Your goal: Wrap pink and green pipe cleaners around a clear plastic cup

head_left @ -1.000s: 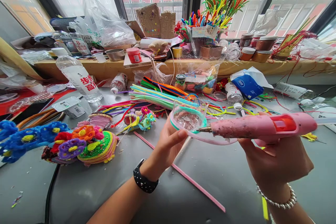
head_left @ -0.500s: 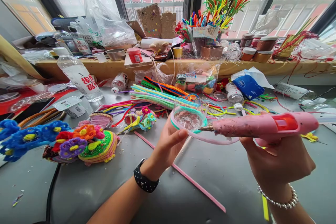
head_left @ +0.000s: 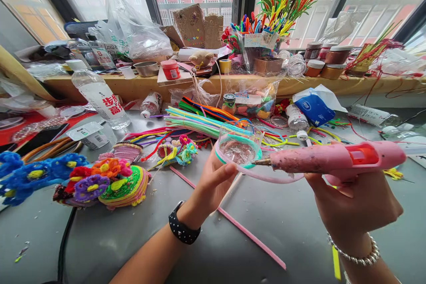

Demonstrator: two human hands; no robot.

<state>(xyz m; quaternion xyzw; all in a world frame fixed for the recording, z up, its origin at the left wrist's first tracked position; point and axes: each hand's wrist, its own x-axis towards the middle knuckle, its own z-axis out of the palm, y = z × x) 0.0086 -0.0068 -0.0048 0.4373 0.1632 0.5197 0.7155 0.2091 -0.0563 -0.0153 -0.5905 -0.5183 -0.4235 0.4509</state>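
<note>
My left hand (head_left: 216, 182) is closed around a clear plastic cup (head_left: 237, 151), which is tilted with its inside facing me. Round the cup runs a teal pipe cleaner (head_left: 258, 142), and a pale pink pipe cleaner (head_left: 276, 179) lies along it and loops out to the right. In my right hand (head_left: 356, 204) is a pink hot glue gun (head_left: 326, 159), its metal nozzle at the cup's right edge by the pipe cleaners. Whether the nozzle touches them, I cannot tell. Below the cup, a pink pipe cleaner (head_left: 253, 237) lies on the grey table.
Pipe-cleaner flowers (head_left: 96, 182) lie at the left, near an upright water bottle (head_left: 100, 95). Behind the cup is a bundle of pipe cleaners (head_left: 199, 122). A blue packet (head_left: 314, 108) and small bottles lie farther back, below a crowded wooden ledge (head_left: 133, 84).
Almost nothing differs. My right hand and the glue gun have shifted very slightly to the right, with the nozzle still at the cup's edge.
</note>
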